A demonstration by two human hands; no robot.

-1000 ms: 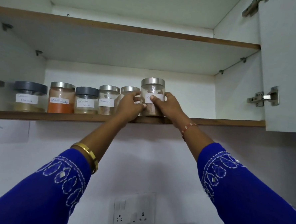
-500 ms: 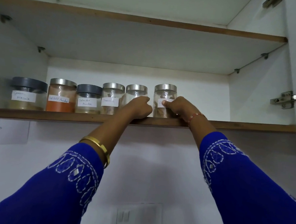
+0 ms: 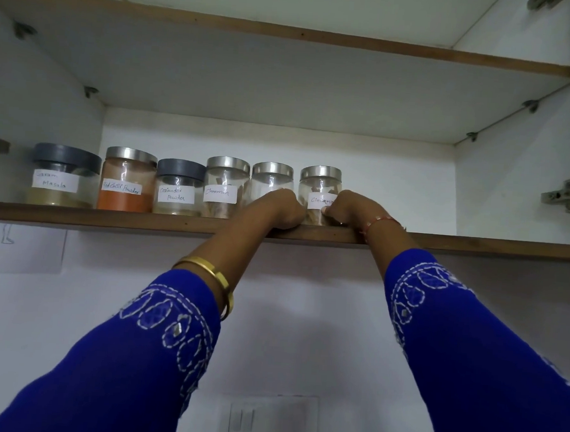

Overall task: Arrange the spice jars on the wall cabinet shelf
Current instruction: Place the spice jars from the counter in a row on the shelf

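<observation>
Along the front edge of the wall cabinet shelf (image 3: 110, 220), six spice jars stand upright in a row. From the nine o'clock end toward three o'clock they run: a garam masala jar (image 3: 64, 177) with a grey lid, a red chilli powder jar (image 3: 128, 181) with a steel lid, a coriander powder jar (image 3: 178, 189) with a grey lid, a cinnamon jar (image 3: 225, 187) with a steel lid, a steel-lidded jar (image 3: 271, 181) whose label is hidden, and a second cinnamon jar (image 3: 319, 191), also steel-lidded. The first five stand just beside one another; the last is set a little apart at the three o'clock end.

Both arms reach up from six o'clock in blue embroidered sleeves (image 3: 155, 358). The left hand (image 3: 279, 208) rests on the shelf edge in front of the hidden-label jar, between it and the second cinnamon jar, its fingers curled into a loose fist; whether they touch either jar cannot be told. The right hand (image 3: 351, 208) sits at the three o'clock side of the second cinnamon jar, fingers curled against its lower wall and label, thumb tip pressed at the front of the glass.

A gold bangle (image 3: 211, 274) circles the left wrist, and a red thread bracelet (image 3: 378, 223) the right. At three o'clock a cabinet hinge (image 3: 568, 198) shows, and a switch plate (image 3: 272, 422) is on the wall at six o'clock.
</observation>
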